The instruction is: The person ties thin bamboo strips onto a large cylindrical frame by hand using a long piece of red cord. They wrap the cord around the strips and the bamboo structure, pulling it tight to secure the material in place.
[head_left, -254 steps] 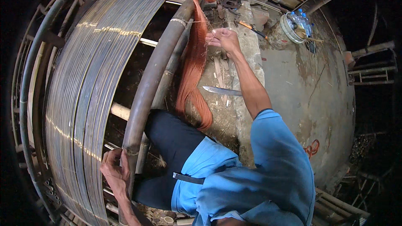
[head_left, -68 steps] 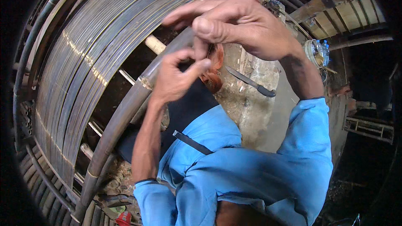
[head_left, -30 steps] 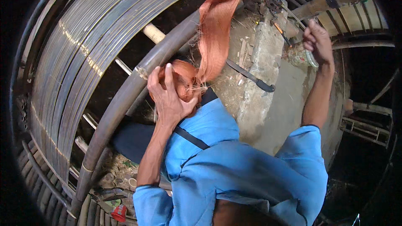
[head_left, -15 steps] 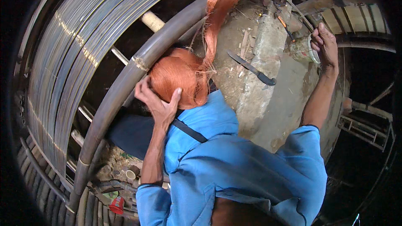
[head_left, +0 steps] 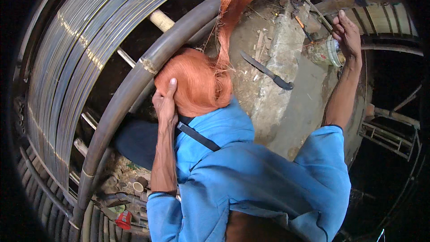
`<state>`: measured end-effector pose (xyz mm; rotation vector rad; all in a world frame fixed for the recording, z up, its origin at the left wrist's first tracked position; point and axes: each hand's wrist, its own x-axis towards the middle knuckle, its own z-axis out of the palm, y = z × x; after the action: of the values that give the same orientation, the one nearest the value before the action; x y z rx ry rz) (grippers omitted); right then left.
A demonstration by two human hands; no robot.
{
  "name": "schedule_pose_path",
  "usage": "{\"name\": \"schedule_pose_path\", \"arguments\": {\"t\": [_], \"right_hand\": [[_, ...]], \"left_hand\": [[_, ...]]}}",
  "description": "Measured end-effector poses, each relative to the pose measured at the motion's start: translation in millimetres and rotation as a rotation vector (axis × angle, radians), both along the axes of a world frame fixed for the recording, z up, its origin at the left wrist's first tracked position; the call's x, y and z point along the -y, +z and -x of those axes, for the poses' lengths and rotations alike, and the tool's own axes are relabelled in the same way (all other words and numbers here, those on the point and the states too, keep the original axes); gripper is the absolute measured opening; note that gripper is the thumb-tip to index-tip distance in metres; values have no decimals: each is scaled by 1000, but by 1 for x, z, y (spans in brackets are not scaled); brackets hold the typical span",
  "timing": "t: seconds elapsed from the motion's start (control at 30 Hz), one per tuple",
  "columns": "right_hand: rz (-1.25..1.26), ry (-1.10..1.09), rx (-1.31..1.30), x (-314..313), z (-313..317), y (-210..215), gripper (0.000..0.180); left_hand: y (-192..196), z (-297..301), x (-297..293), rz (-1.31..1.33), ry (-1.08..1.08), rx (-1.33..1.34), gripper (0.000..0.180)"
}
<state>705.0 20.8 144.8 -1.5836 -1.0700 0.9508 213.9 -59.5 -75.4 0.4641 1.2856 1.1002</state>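
A thick roll of fine orange fibre rests against my lap beside a dark pole. My left hand grips its left side, thumb lying over the strands and the other fingers partly hidden beneath. From the roll a long orange hank of the same fibre runs up towards the top of the view, with loose ends fraying near the roll. My right hand is raised at the far right, its fingers drawn together near the thumb. Whatever it pinches is too fine to make out.
A curved dark pole crosses the left side, with long stretched grey strips beyond it. A black-handled knife lies on the concrete ledge. Behind my right hand stands a clear bucket. A red cup sits at lower left.
My left hand has slid down the roll's left side, and its thumb now lies higher on the fibre. The roll has turned slightly. My right hand stays raised, almost in the same place.
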Motion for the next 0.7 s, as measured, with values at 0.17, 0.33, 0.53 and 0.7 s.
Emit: {"name": "schedule_pose_path", "arguments": {"t": [0.17,0.33,0.53,0.7], "right_hand": [[-54,-114,75,-10,-23,-7,39],[-143,-367,245,-25,-51,-3,39],[-210,-936,824,20,-230,0,36],[-328,-939,501,77,-264,51,40]], "left_hand": [[63,24,21,-65,58,168,53],[115,88,43,-193,-56,-256,46],[132,215,60,-64,307,-405,51],[160,193,44,-163,185,-639,47]]}}
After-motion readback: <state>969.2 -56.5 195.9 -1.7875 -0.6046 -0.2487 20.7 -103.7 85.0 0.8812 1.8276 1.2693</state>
